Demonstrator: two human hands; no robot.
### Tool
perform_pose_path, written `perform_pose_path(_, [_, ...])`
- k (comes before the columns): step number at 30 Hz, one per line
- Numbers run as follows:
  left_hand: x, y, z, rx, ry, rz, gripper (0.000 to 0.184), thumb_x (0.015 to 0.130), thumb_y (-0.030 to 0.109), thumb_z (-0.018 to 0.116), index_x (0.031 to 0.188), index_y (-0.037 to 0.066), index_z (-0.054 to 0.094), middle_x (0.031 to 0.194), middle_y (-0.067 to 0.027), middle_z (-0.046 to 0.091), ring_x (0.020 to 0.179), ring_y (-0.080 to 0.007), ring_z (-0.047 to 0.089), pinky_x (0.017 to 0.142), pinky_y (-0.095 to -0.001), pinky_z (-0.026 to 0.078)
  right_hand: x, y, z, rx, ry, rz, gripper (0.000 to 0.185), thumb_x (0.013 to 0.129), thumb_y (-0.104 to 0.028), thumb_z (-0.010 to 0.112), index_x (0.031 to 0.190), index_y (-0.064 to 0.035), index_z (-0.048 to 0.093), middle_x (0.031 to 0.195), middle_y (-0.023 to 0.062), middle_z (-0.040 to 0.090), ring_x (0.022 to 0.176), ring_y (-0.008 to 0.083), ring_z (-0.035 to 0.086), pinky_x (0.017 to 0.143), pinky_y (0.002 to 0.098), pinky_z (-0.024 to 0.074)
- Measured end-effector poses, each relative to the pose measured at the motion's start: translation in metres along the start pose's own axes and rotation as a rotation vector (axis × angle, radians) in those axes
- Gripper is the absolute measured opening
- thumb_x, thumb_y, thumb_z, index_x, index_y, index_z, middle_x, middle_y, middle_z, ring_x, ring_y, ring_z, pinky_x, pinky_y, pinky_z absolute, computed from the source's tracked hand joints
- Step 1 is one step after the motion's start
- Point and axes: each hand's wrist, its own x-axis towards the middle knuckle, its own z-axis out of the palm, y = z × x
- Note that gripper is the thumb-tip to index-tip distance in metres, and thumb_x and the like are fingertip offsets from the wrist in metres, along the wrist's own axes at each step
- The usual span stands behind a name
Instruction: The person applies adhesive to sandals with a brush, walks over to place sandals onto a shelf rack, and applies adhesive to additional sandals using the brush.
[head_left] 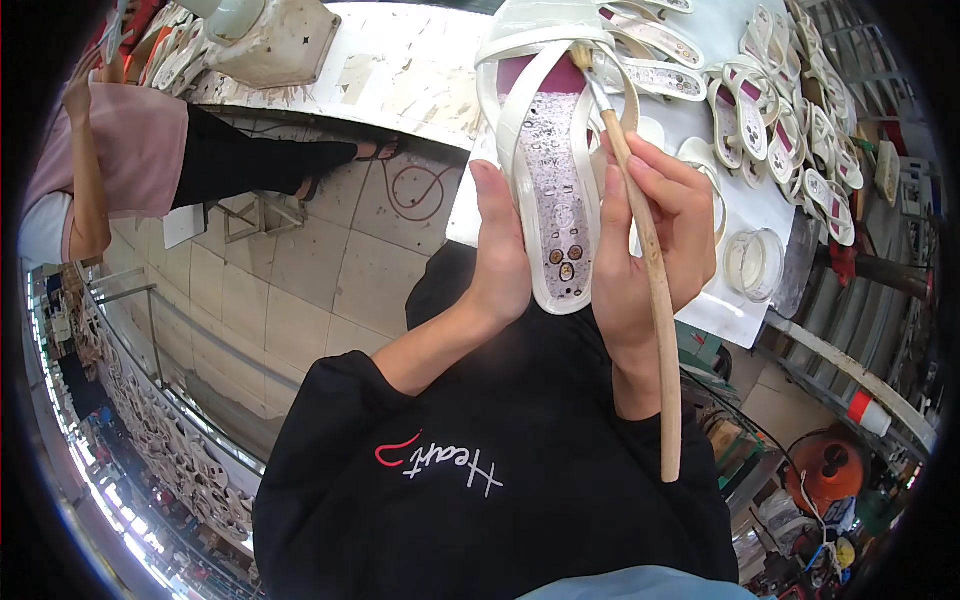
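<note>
A white strappy sandal [562,190] stands upright in front of me, its patterned insole facing me and a dark pink patch showing near the straps. My left hand [497,245] grips its left edge, thumb up along the side, with the other fingers hidden behind it. In my right hand [655,235] is a long wooden-handled brush [655,300], held like a pen. Its bristle tip touches or nearly touches the sandal's inside by the crossed straps. I cannot tell whether the right hand's lower fingers also press on the sandal.
Several more white sandals [745,110] lie on the white-covered worktable [410,60] to the right and behind. A round clear dish [752,266] sits at the table's right side. Another person in a pink top [135,150] stands at the left. A metal rack [850,360] is on the right.
</note>
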Motion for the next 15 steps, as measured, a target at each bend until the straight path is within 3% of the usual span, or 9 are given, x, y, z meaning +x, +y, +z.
perform_pose_path(9, [0.0001,-0.0004,-0.0021,0.035,0.021,-0.024,0.09,0.087,0.072,0.008,0.134,0.001,0.037,0.116,-0.0114,0.056,0.106,-0.0192,0.057,0.089,-0.0312,0.047,-0.0039,-0.0017,0.0058,0.187,-0.095,-0.031,0.019,0.083,0.008,0.061,0.099,0.004,0.053,0.105,0.0207,0.06,0.092,0.0243,0.065,0.077,0.0285,0.0562])
perform_pose_path(15, [0.0032,-0.0006,0.0024,-0.023,0.055,0.001,0.089,0.088,0.071,0.008,0.135,0.002,0.037,0.119,-0.0123,0.055,0.108,-0.0196,0.056,0.091,-0.0317,0.047,0.0002,0.0012,0.0033,0.002,-0.012,-0.013,0.017,0.082,0.007,0.062,0.097,0.0048,0.054,0.103,0.0201,0.06,0.09,0.0236,0.065,0.07,0.0268,0.0568])
